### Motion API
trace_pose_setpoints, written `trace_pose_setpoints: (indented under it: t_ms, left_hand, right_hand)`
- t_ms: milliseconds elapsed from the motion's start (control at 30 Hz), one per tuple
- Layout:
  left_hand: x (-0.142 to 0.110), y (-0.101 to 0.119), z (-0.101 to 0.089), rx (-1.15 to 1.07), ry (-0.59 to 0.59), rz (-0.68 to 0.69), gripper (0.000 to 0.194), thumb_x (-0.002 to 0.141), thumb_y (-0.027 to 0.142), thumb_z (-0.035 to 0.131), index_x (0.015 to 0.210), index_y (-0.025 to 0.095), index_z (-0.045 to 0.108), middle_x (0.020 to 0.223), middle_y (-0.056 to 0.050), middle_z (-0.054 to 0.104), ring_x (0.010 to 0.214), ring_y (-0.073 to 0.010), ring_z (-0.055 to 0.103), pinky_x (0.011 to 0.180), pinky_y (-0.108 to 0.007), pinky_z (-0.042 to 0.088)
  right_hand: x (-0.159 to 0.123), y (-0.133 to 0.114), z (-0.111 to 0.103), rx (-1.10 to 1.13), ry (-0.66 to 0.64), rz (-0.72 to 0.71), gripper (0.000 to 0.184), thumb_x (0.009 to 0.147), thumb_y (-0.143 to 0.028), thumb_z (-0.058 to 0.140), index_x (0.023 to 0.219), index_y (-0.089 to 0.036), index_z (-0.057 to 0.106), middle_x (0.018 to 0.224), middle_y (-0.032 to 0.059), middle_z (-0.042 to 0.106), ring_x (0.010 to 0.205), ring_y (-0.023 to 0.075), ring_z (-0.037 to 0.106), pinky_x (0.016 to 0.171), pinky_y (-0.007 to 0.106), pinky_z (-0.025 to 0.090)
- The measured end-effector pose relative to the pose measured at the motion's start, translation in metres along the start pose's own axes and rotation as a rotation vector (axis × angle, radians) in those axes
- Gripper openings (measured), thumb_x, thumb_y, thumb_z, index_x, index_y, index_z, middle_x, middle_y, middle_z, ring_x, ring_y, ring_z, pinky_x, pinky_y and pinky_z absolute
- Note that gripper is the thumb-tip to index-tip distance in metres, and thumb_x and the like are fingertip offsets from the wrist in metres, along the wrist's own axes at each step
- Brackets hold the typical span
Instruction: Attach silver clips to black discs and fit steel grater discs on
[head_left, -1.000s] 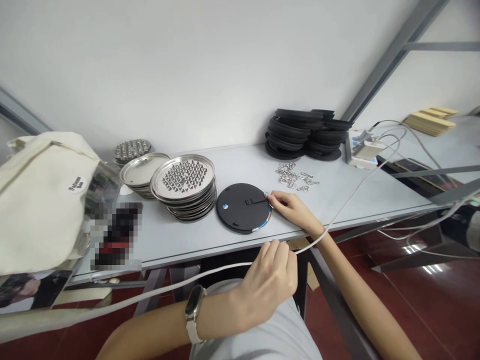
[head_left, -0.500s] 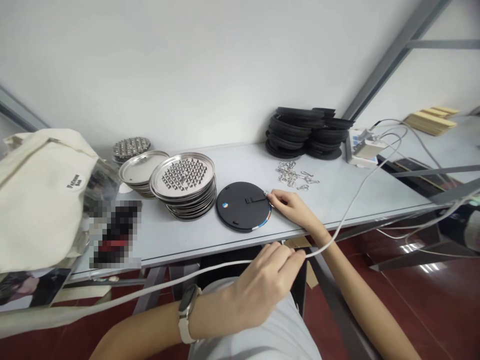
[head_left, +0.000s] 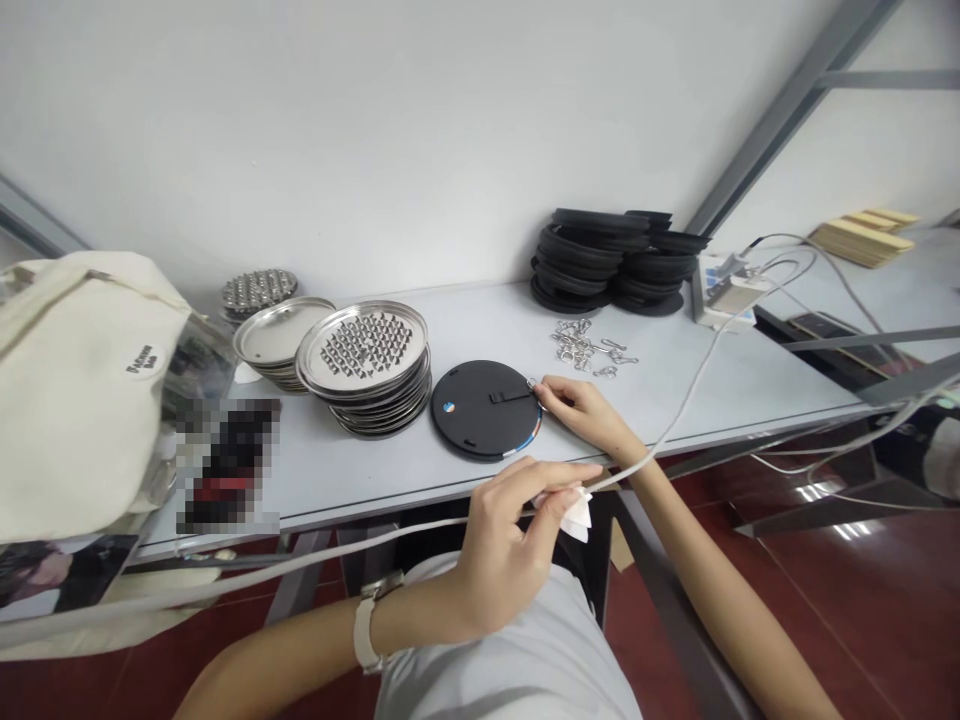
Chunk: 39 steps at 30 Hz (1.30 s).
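At the far left of the frame, a cream bag (head_left: 75, 395) lies at the edge of a pale table (head_left: 322, 478). To its right, a dark, pixelated object (head_left: 229, 465) rests near the table's front edge. Above it, left of centre, stand a small stack of metal graters (head_left: 259, 290), a stack of plain metal discs (head_left: 283, 332) and a taller stack of metal grater discs (head_left: 365, 352). Mid-frame, a round black disc (head_left: 487, 412) lies flat on the table, beside that tall stack. Below it, the left hand (head_left: 510, 530) pinches a crumpled white piece (head_left: 576, 516) between thumb and fingers; a white cable (head_left: 397, 533) passes by this hand, whether touching I cannot tell. Right of centre, the right hand (head_left: 579, 410) has thumb and forefinger closed on a small metal ring (head_left: 532, 384) at the disc's right edge. Loose metal clasps (head_left: 585, 350) lie above it, with stacked black discs (head_left: 592, 262) beyond. Toward the upper right sit a power strip (head_left: 724, 295) and, farther, a yellowish stack (head_left: 862, 240).
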<state>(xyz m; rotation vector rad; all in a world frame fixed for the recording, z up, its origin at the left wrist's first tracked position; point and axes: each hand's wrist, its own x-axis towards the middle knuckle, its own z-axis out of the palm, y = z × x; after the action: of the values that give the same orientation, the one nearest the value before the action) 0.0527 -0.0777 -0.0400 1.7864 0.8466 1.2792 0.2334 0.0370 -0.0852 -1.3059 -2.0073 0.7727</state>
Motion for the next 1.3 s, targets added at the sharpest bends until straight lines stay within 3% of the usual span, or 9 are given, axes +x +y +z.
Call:
trace_pose_setpoints:
  t_ms: [200,267,367,467,533,733,1067,1233,1300]
  left_hand:
    - [-0.003,-0.013,0.000,0.056,0.000,0.584,0.045,0.089,-0.001,0.046,0.128,0.016,0.058,0.090,-0.007,0.067,0.097,-0.0173,0.063,0.083,-0.027,0.055]
    - [-0.004,-0.007,0.001,-0.053,-0.013,0.453,0.043,0.090,0.000,0.045,0.126,0.018,0.057,0.087,-0.005,0.067,0.092,-0.0164,0.065,0.080,-0.027,0.056]
    - [-0.010,0.012,0.000,-0.255,0.014,0.013,0.032,0.091,0.007,0.048,0.120,0.020,0.056,0.087,-0.004,0.066,0.082,-0.0138,0.067,0.071,-0.023,0.055]
    - [-0.023,0.023,-0.008,-0.275,-0.279,-0.015,0.018,0.091,0.009,0.049,0.086,0.017,0.065,0.080,-0.005,0.067,0.075,-0.0127,0.063,0.071,-0.023,0.051]
    - [-0.035,0.018,-0.018,-0.255,-0.449,-0.014,0.020,0.090,0.008,0.048,0.087,0.016,0.067,0.082,-0.006,0.069,0.077,-0.0129,0.062,0.072,-0.022,0.050]
    - [-0.070,-0.025,-0.070,-0.036,-0.526,-0.314,0.028,0.093,0.016,0.045,0.085,0.020,0.071,0.085,-0.004,0.065,0.078,-0.0129,0.059,0.073,-0.023,0.046]
    - [-0.046,-0.007,-0.173,0.345,0.226,-0.576,0.028,0.075,0.043,0.072,0.092,0.020,0.070,0.085,-0.004,0.071,0.076,-0.0182,0.064,0.068,-0.028,0.055]
    - [-0.015,-0.006,-0.223,0.869,0.538,-0.336,0.023,0.083,0.044,0.064,0.095,0.025,0.068,0.092,0.006,0.070,0.084,-0.0150,0.063,0.086,-0.033,0.054]
    - [-0.005,-0.011,-0.239,1.143,0.505,-0.176,0.020,0.088,0.039,0.057,0.094,0.023,0.067,0.096,0.005,0.069,0.089,-0.0141,0.062,0.091,-0.033,0.051]
  right_hand:
    - [-0.002,-0.003,-0.001,0.009,-0.011,-0.003,0.039,0.098,-0.043,0.038,0.066,-0.019,0.037,0.061,-0.0038,0.036,0.058,0.0111,0.035,0.056,0.026,0.028]
    - [-0.002,-0.003,-0.001,-0.001,-0.005,-0.004,0.039,0.097,-0.043,0.039,0.066,-0.020,0.036,0.060,-0.0041,0.035,0.057,0.0110,0.034,0.055,0.026,0.028]
    - [-0.002,-0.003,-0.001,-0.018,0.005,-0.003,0.040,0.097,-0.043,0.040,0.065,-0.020,0.035,0.058,-0.0043,0.034,0.056,0.0109,0.033,0.055,0.026,0.026]
    - [-0.002,-0.002,-0.001,-0.017,0.009,0.006,0.040,0.096,-0.043,0.040,0.064,-0.020,0.034,0.058,-0.0042,0.033,0.056,0.0110,0.032,0.054,0.026,0.026]
    - [-0.002,-0.002,-0.001,-0.018,0.012,0.010,0.040,0.096,-0.043,0.040,0.064,-0.020,0.034,0.058,-0.0042,0.033,0.056,0.0110,0.031,0.054,0.026,0.026]
    - [-0.002,-0.001,0.000,-0.027,0.009,0.003,0.040,0.097,-0.043,0.039,0.064,-0.020,0.034,0.059,-0.0040,0.034,0.057,0.0111,0.032,0.055,0.026,0.027]
    - [-0.003,-0.004,-0.001,-0.022,0.010,0.007,0.041,0.096,-0.045,0.040,0.065,-0.020,0.036,0.059,-0.0031,0.037,0.056,0.0116,0.033,0.055,0.026,0.028]
    - [-0.002,-0.003,-0.001,-0.029,0.010,0.008,0.041,0.097,-0.046,0.039,0.065,-0.020,0.036,0.059,-0.0030,0.038,0.056,0.0116,0.034,0.055,0.026,0.028]
    - [-0.002,-0.003,-0.001,-0.030,0.006,0.010,0.041,0.097,-0.046,0.039,0.065,-0.020,0.036,0.059,-0.0032,0.037,0.056,0.0115,0.033,0.055,0.026,0.028]
